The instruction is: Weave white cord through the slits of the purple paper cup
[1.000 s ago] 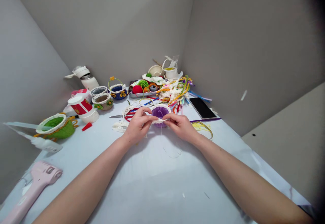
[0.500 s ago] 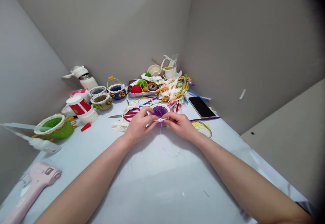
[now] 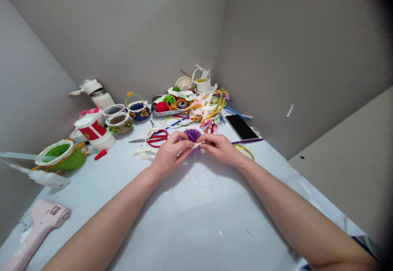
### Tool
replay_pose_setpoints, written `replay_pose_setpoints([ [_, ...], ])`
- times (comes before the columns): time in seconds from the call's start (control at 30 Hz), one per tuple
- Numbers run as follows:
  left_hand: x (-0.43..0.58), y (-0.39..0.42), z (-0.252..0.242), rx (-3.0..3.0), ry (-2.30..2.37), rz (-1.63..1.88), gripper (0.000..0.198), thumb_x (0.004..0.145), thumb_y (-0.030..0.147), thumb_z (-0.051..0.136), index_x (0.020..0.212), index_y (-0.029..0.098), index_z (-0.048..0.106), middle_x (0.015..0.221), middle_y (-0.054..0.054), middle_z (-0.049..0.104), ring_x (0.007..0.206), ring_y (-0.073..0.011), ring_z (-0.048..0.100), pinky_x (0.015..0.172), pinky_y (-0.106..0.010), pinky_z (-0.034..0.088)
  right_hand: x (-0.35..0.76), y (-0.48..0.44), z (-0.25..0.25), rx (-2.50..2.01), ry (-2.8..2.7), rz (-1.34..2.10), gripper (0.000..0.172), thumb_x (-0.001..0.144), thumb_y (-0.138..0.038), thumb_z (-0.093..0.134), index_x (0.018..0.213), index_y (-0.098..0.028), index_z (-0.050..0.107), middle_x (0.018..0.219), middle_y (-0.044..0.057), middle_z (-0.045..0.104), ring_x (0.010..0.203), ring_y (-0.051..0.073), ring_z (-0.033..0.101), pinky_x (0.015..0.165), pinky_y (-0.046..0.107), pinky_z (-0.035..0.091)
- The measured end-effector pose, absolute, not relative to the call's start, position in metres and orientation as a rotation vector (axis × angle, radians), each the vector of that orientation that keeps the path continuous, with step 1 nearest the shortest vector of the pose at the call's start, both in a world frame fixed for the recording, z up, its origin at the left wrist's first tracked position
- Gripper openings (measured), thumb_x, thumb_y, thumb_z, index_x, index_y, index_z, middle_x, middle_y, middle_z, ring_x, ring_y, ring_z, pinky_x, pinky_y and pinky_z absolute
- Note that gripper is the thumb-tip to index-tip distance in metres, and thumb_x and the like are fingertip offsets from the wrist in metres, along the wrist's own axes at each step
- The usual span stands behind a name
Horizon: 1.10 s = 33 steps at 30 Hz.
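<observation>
Pinched between thumb and fingers of both hands is a narrow white lace strip. My left hand grips it from the left, my right hand from the right, with fingertips almost meeting. Just behind the fingers sits a small purple basket with a white rim, partly hidden by my hands; whether the strip is joined to it I cannot tell. A thin pale thread hangs below the fingertips toward the table. Scissors with red handles and a loose lace piece lie beside my left hand.
On the left are a pink glue gun, a white glue bottle, a green basket and paper cups. Small decorated baskets, a tray of yarn and piled ribbons stand behind. A phone lies right.
The view has shifted slightly, moving the surroundings left in the picture. My hands have moved a little to the right relative to the purple basket, still pinching the lace strip.
</observation>
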State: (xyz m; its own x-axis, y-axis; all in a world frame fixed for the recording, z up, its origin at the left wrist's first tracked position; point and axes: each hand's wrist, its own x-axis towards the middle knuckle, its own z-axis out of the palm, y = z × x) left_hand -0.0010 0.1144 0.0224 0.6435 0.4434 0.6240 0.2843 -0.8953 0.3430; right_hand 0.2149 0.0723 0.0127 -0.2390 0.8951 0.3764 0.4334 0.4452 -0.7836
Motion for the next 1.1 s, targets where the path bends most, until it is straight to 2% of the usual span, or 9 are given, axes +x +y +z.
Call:
replay_pose_setpoints([
  [0.2,0.0001,0.1171,0.0239,2.666,0.584,1.166,0.016,0.093,0.022,0.053,0.097,0.019,0.068,0.096,-0.005,0.055,0.092,-0.0156,0.056,0.079,-0.029,0.050,0.2154,0.0713,0.0135,-1.156,-1.857,0.677,0.019,0.089,-0.027,0.054,0.095,-0.016,0.067,0.077,0.000,0.062,0.063,0.010,0.048,0.060,0.021,0.037],
  [0.4,-0.0036,0.1188,0.0227,2.717,0.631,1.060,0.017,0.092,0.027,0.055,0.100,0.019,0.068,0.103,-0.006,0.053,0.082,-0.0136,0.056,0.075,-0.029,0.049,0.2177,0.0729,0.0087,-1.159,-1.860,0.676,0.021,0.090,-0.031,0.054,0.097,-0.016,0.067,0.075,0.000,0.060,0.062,0.010,0.046,0.060,0.021,0.037],
  [0.6,-0.0041,0.1193,0.0234,2.666,0.574,1.134,0.020,0.093,0.017,0.050,0.106,0.021,0.066,0.104,-0.007,0.054,0.101,-0.0181,0.055,0.087,-0.034,0.049,0.2184,0.0724,0.0092,-1.158,-1.856,0.690,0.021,0.089,-0.033,0.054,0.097,-0.017,0.067,0.070,-0.002,0.056,0.059,0.010,0.042,0.057,0.021,0.035],
  [0.77,-0.0032,0.1212,0.0249,2.639,0.558,1.193,0.020,0.092,0.013,0.049,0.098,0.022,0.067,0.103,-0.006,0.054,0.098,-0.0177,0.056,0.086,-0.035,0.049,0.2180,0.0715,0.0105,-1.162,-1.850,0.697,0.019,0.089,-0.030,0.054,0.096,-0.017,0.066,0.067,-0.003,0.052,0.057,0.009,0.040,0.056,0.021,0.034],
  [0.93,-0.0037,0.1221,0.0240,2.654,0.586,1.126,0.023,0.091,0.011,0.048,0.098,0.020,0.067,0.105,-0.007,0.053,0.098,-0.0171,0.056,0.085,-0.033,0.049,0.2172,0.0720,0.0100,-1.167,-1.843,0.692,0.019,0.088,-0.030,0.055,0.096,-0.017,0.066,0.066,-0.003,0.051,0.058,0.009,0.040,0.056,0.021,0.034],
  [1.1,-0.0036,0.1180,0.0247,2.677,0.628,1.073,0.015,0.088,0.020,0.057,0.098,0.020,0.067,0.105,-0.007,0.053,0.099,-0.0188,0.055,0.087,-0.034,0.049,0.2177,0.0705,0.0125,-1.183,-1.855,0.671,0.021,0.089,-0.031,0.054,0.097,-0.017,0.067,0.066,-0.003,0.051,0.057,0.009,0.040,0.055,0.021,0.032],
])
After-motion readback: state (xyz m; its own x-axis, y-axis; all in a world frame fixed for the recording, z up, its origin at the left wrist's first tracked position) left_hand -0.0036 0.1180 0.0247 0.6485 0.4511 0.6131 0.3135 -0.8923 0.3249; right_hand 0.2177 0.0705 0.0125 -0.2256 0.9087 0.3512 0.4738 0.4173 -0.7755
